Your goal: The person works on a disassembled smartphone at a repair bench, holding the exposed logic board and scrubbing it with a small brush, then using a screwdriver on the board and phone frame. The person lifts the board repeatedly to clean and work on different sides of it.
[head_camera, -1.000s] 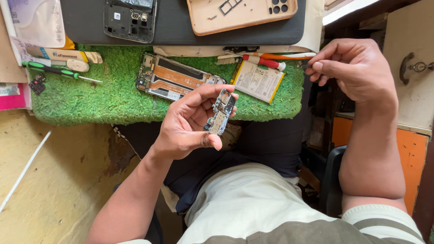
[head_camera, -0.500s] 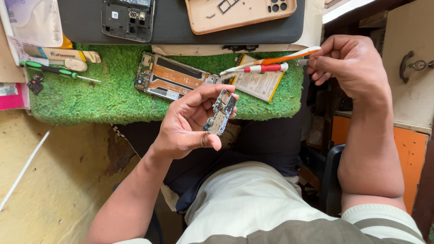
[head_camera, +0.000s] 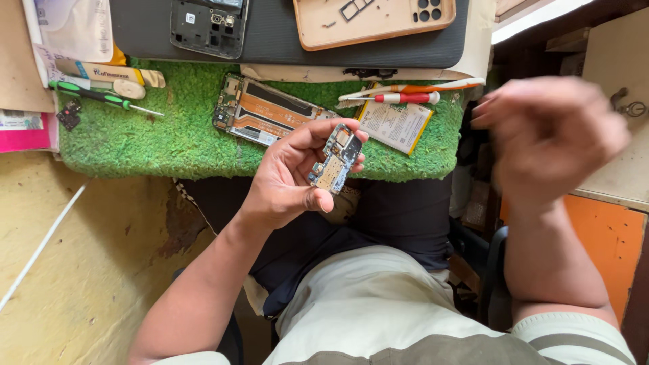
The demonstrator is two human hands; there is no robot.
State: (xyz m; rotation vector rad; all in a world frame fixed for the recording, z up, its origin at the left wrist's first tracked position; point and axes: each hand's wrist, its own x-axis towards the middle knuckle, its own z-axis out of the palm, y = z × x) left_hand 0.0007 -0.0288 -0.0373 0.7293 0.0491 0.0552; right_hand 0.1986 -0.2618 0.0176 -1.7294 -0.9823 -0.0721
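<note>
The left hand (head_camera: pixel 291 179) pinches a small phone board (head_camera: pixel 334 159) (standing on end). The right hand (head_camera: pixel 551 138) is blurry, off to the right; I cannot tell its grip.

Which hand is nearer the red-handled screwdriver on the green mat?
Left. The left hand sits just below the red-handled screwdriver, holding a circuit board; the blurred right hand is off its right end.

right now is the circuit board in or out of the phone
Out: the left hand holds the circuit board above the lap, apart from the opened phone on the green mat.
</note>
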